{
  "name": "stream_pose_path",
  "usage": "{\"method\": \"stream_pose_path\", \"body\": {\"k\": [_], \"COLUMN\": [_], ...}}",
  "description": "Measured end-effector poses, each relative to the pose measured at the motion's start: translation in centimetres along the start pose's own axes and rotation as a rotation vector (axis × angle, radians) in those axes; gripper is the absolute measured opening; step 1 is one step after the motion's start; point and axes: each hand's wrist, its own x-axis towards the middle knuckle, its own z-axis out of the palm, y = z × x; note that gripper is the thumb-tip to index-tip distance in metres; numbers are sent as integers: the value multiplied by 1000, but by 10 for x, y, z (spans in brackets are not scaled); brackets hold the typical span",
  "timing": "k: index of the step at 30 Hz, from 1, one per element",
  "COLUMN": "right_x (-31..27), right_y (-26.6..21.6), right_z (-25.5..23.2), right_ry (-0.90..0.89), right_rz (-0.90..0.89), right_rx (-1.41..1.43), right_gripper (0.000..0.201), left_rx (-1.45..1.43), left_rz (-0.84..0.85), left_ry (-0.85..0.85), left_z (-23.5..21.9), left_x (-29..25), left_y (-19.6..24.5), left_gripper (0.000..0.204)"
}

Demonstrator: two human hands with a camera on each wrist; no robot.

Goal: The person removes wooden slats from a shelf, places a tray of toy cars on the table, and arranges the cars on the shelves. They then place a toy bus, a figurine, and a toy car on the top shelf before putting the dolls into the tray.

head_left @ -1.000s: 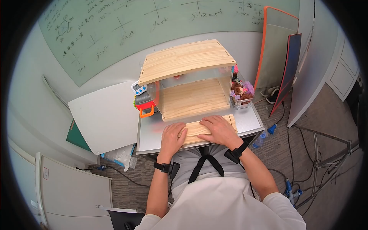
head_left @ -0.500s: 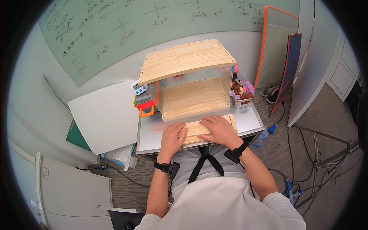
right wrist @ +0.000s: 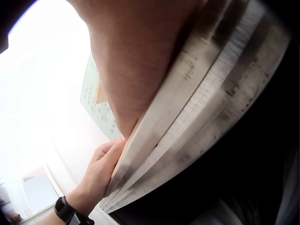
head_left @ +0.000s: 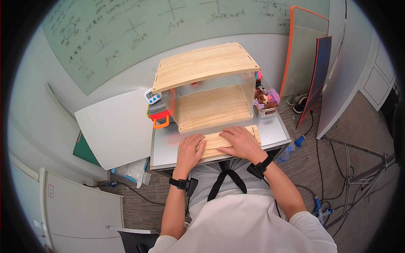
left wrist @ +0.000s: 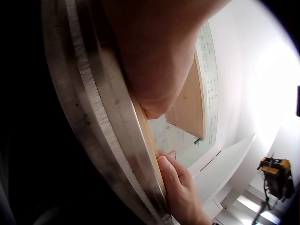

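Note:
A pale wooden board lies flat along the table's front edge, with a seam running lengthwise near its front. My left hand rests over its left end, fingers together and thumb pointing inward. On its right half rests my right hand, fingers spread a little and thumb toward the middle. Both wrist views look along the metal table edge; the near palm hides most of the board there. Behind the board stands a display case with a wooden top, clear sides and a wooden floor.
On the metal table, a red and grey toy case with an orange handle and a white timer stand left of the display case. At right is a clear bin of toys. A white panel leans at left.

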Motion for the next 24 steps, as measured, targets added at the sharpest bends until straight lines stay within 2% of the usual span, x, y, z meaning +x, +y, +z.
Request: {"method": "stream_pose_path", "body": {"k": [5,7,8,10,12,14,17,19,23,24], "right_x": [-1,-2,-2,-2,-1,2,0,-4,-16,-21], "right_y": [1,1,2,3,4,8,15,16,35,41], "right_z": [0,-1,0,1,0,-2,-8,-21,-40,-43], "right_ry": [4,6,14,39,29,24,14,-27,25,83], "right_rz": [4,10,16,-7,-10,-14,-33,71,75,99], "right_rx": [11,38,38,49,70,92,124,147,104,117], "right_gripper": [53,51,51,51,51,52,51,52,52,52], "left_rx": [-13,-165,-164,-260,-307,-431,-509,-522,-573,-571], "left_rz": [16,-93,-84,-239,-269,-401,-466,-480,-516,-508], "left_ry": [-25,139,134,193,187,198,188,175,137,130], "left_z": [-2,-3,-4,-5,-3,0,-2,-1,-1,-3], "left_x": [1,0,-1,-3,-4,-6,-6,-7,-3,3], "left_y": [-2,0,-2,-13,-22,-29,-25,-25,-37,-38], "left_gripper": [22,26,26,29,28,29,31,32,33,33]}}
